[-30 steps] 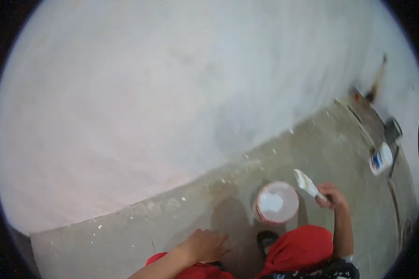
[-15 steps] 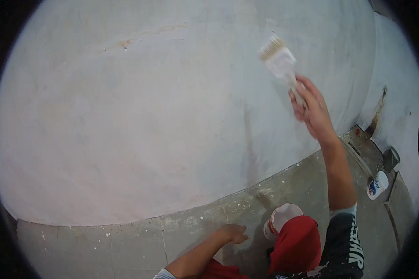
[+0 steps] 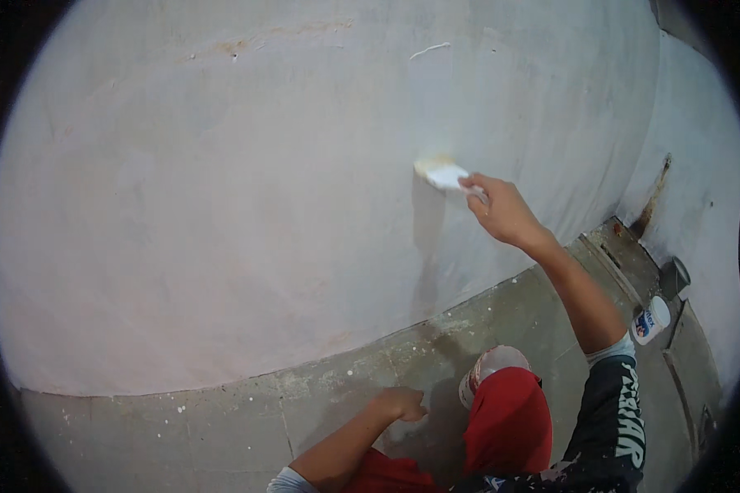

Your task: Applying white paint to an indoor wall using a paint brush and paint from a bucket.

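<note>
My right hand [image 3: 501, 209] grips the handle of a wide paintbrush [image 3: 448, 175], its ferrule and bristles coated with white paint. The bristle end presses against the pale wall [image 3: 247, 222]. Above it runs a damp, smoother band, topped by a raised ridge of wet paint [image 3: 430, 51]. My left hand [image 3: 401, 404] hangs over the floor near my knee, fingers loosely bent and slightly apart, with nothing seen in it. Beside my red-covered knee stands a round paint bucket [image 3: 501, 358], partly hidden by that knee.
The grey tiled floor [image 3: 222, 419] has white paint drips. To the right are a white labelled tub [image 3: 651, 320], a dark grey pail [image 3: 675, 278] and a raised ledge [image 3: 612, 267]. A brown stain [image 3: 656, 197] marks the side wall. Peeling patches [image 3: 234, 48] show on the main wall.
My right hand has brought the paintbrush down and left, onto the wall. A damp band and paint ridge now show above it. My left hand has barely moved.
</note>
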`<state>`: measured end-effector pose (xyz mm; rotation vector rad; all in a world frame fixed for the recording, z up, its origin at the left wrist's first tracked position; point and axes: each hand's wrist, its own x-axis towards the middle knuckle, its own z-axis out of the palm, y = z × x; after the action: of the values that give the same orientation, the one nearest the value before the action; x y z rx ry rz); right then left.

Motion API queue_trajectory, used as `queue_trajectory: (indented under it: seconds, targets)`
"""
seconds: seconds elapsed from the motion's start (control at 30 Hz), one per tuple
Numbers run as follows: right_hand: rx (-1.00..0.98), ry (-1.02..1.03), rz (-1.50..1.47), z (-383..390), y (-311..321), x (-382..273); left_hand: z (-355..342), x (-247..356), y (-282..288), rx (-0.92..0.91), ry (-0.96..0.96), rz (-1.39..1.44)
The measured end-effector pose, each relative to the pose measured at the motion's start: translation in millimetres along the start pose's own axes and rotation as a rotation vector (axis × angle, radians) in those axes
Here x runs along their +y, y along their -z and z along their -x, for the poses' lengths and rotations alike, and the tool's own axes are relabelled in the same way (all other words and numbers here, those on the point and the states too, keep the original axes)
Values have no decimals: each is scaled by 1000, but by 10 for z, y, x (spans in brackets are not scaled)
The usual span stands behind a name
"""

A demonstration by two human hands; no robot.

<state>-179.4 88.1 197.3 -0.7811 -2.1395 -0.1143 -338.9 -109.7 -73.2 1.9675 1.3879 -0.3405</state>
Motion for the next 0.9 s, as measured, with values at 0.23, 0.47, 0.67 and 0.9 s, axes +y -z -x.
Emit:
queue_trajectory:
  seconds: [0.23,0.47,0.67,0.9]
  targets:
    - [-263,-186,192,-886,832,-230,23,37,60,-15,-14,-2]
    - [169,-47,181,-1622,1388,-1148,-46,-62,-22,11,-34,13]
    - [217,43,253,-987,130,-366,38,-44,78,12,-41,44]
    - [-282,-295,-84,1120,-1095,48,95,103,145,86,-76,53]
